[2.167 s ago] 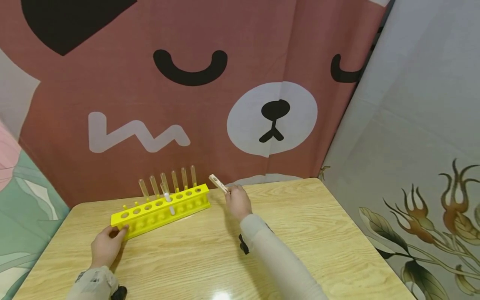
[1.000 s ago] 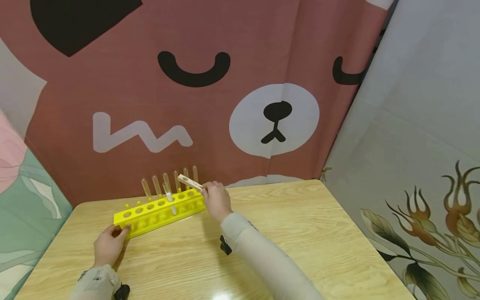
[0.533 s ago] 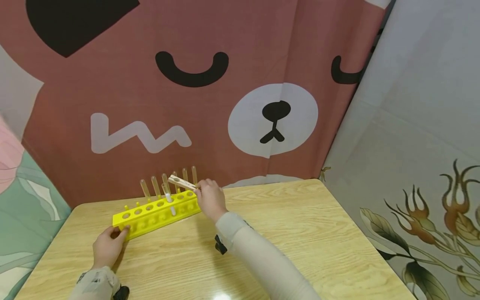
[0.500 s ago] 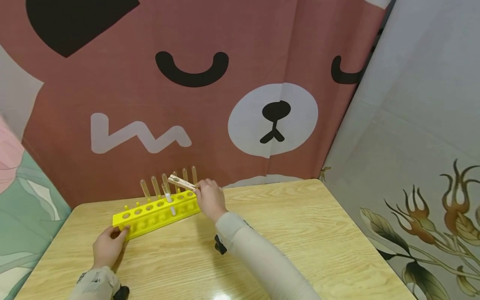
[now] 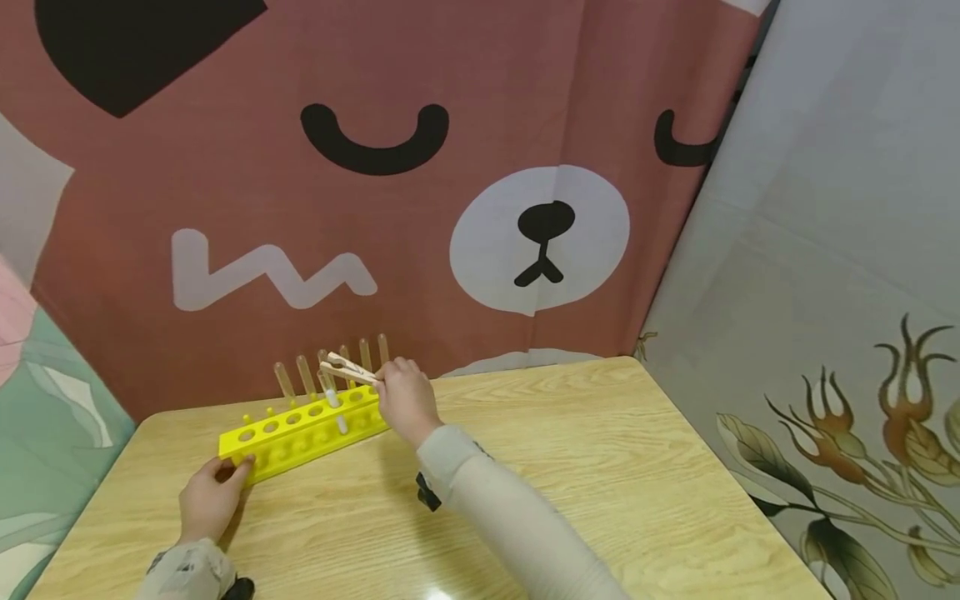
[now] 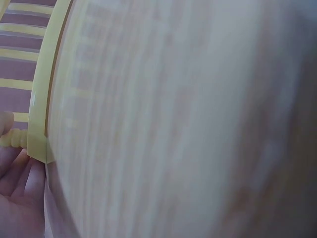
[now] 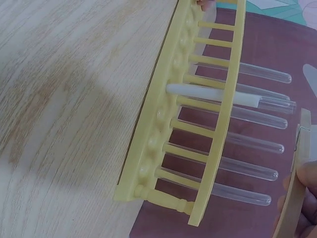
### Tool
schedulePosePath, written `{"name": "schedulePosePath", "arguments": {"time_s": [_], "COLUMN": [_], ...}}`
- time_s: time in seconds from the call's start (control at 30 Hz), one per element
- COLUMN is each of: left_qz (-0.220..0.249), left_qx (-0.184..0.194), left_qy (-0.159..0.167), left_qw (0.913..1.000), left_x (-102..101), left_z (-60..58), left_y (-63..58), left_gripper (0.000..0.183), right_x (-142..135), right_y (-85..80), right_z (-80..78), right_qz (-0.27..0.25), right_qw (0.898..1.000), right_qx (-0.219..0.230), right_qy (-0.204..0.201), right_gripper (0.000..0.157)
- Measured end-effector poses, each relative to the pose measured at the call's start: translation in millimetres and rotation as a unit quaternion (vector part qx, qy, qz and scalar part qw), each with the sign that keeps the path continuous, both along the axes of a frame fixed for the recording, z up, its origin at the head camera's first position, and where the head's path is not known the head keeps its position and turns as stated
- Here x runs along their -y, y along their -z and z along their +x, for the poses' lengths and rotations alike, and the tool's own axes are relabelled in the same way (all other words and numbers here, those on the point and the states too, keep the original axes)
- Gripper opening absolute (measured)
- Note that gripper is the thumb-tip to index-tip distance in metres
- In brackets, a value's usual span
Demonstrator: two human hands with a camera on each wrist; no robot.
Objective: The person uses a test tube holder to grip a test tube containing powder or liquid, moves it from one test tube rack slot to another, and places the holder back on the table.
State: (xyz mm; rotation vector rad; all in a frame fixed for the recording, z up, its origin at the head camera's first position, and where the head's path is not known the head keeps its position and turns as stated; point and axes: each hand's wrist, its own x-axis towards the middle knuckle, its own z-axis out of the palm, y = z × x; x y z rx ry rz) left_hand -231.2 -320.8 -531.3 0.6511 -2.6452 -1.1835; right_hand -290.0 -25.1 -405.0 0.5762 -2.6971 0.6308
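A yellow test tube rack (image 5: 304, 421) stands at an angle on the wooden table. My left hand (image 5: 207, 504) grips its left end; in the left wrist view, fingers (image 6: 22, 208) wrap around the end post. One test tube with white contents (image 7: 208, 93) stands upright in a hole of the rack. My right hand (image 5: 408, 402) holds a wooden test tube clamp (image 5: 363, 375) over the rack's right part. The clamp's two tips are spread, close to the top of that tube. Whether they touch the glass, I cannot tell.
Several clear test tubes (image 7: 247, 168) sit upside down on pegs along the rack's back. Behind the table (image 5: 540, 467) hangs a reddish-brown cloth (image 5: 420, 250) with a bear face, and a pale flowered curtain (image 5: 810, 275) hangs at the right.
My right hand has carried the clamp leftward from beside the rack to the white-filled tube. The clamp's tips, together before, have spread apart. The left hand stays on the rack.
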Motion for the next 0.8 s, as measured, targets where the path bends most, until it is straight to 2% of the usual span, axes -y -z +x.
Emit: {"name": "schedulePosePath", "arguments": {"time_s": [0.27, 0.8], "left_qz": [-0.003, -0.014], "left_qx": [0.011, 0.009], "left_qy": [-0.003, 0.003], "left_qw": [0.9999, 0.9999], "left_x": [0.0, 0.7], "left_z": [0.7, 0.6], "left_y": [0.2, -0.4], "left_gripper": [0.069, 0.067], "right_x": [6.4, 15.9], "right_y": [0.5, -0.4], "right_z": [3.6, 7.5], "right_qz": [0.029, 0.061], "right_qw": [0.999, 0.995], "right_qx": [-0.041, -0.077], "right_qy": [-0.009, 0.012], "right_gripper": [0.012, 0.010]}}
